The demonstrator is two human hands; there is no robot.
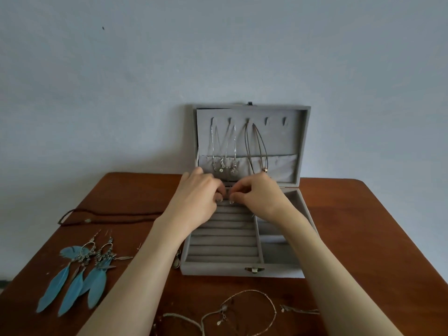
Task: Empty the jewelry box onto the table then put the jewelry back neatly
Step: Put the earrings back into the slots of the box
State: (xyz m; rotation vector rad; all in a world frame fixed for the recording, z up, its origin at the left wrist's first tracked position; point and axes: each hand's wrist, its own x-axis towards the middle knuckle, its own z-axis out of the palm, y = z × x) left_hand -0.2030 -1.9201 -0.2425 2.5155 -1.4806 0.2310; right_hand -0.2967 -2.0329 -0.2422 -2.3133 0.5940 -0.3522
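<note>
A grey velvet jewelry box stands open on the brown table, its lid upright against the wall. Silver chains and a brown cord necklace hang from hooks inside the lid. My left hand and my right hand meet over the far end of the ring-roll section, fingertips curled and almost touching. They seem to pinch something very small between them; I cannot make out what it is.
Two blue feather earrings lie at the left front. A dark beaded necklace stretches behind them. Thin cord bracelets and a chain lie near the front edge. A small pendant sits beside the box's left wall.
</note>
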